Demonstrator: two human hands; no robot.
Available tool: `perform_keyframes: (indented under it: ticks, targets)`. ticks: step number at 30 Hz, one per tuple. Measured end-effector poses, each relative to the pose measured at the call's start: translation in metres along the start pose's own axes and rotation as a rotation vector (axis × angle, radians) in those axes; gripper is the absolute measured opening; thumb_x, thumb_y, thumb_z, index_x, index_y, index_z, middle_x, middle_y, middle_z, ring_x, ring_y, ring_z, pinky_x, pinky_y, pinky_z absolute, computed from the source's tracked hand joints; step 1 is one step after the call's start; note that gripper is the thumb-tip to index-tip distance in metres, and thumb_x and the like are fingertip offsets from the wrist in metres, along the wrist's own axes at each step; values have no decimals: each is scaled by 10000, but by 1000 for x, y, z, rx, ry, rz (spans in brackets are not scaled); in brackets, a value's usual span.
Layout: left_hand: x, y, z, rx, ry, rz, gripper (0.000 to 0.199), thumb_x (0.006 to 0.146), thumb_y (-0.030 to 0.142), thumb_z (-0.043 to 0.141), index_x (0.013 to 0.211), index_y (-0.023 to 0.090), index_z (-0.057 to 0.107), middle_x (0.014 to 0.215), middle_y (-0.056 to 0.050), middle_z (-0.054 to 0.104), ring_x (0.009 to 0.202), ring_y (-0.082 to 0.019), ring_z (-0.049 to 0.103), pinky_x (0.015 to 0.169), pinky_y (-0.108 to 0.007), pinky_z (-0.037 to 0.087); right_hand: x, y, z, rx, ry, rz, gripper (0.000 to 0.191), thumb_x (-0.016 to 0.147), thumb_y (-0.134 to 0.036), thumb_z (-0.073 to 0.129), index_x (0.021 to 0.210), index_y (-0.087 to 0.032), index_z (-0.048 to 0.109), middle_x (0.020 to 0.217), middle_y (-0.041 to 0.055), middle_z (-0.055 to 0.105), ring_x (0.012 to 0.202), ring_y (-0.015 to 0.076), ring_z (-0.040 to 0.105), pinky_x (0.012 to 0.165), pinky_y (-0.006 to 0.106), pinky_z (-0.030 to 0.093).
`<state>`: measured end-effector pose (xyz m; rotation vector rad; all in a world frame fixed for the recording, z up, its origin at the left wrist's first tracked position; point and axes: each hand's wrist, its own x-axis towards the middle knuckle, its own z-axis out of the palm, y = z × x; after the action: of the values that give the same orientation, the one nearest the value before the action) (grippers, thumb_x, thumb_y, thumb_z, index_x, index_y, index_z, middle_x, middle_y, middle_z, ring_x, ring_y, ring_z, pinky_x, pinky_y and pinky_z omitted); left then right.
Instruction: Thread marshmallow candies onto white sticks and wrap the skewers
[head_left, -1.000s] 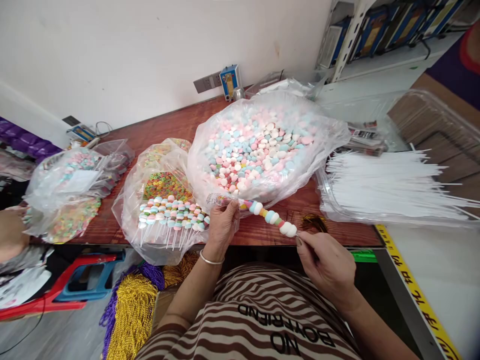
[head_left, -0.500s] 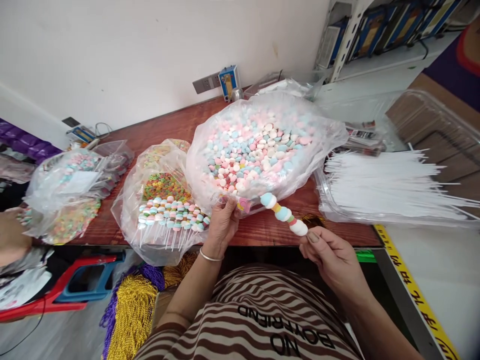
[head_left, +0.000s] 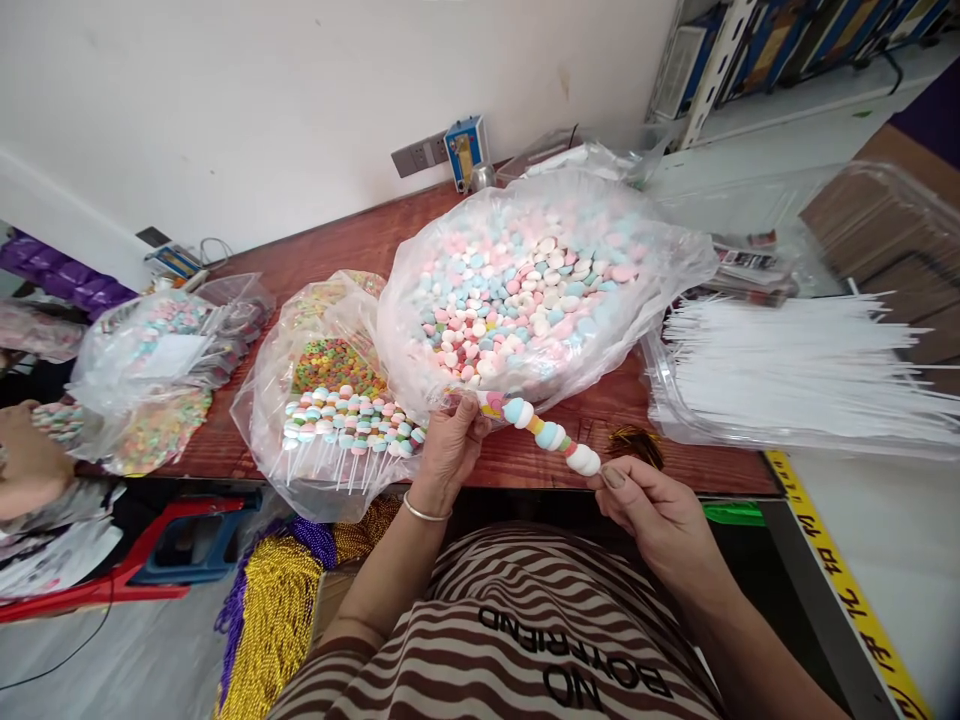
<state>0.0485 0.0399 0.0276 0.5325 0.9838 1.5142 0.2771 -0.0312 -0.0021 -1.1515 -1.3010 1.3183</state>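
Clock read from your view's centre.
- Red-brown table (head_left: 315, 258): one, beneath the bags.
- Large bag (head_left: 397, 340) of pastel candies (head_left: 555, 280): 12 to 1.
- Clear tray (head_left: 720, 435) of white sticks (head_left: 787, 370): 3.
- Smaller bag (head_left: 259, 410), loaded sticks (head_left: 349, 420) lying on it: 8 to 9.
- Your right hand (head_left: 664, 520): 4, pinching the lower end of the candy skewer (head_left: 551, 437).
- Your left hand (head_left: 450, 445): 6 to 7, fingers closed on the printed wrapper (head_left: 491, 402).
- Candy skewer: 4, near centre, slanting, blue tip at the wrapper's mouth; whether inside, unclear.

Step, apparently: sleeving. Next move likely calls for holding the mouth wide, candies aligned, and feeding straight.
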Motion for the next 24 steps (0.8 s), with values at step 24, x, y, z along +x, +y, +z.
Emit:
perform_keyframes:
  ticks: [24]
  targets:
    - [7, -5, -7, -57, 17, -54, 527, 482, 454, 984, 671, 142, 604, 615, 46, 574, 517, -38, 470, 458, -157, 386, -2, 0, -12, -151, 130, -288, 97, 993, -275, 596, 927, -246, 660, 755, 3, 609, 666, 152, 556, 616, 272, 446]
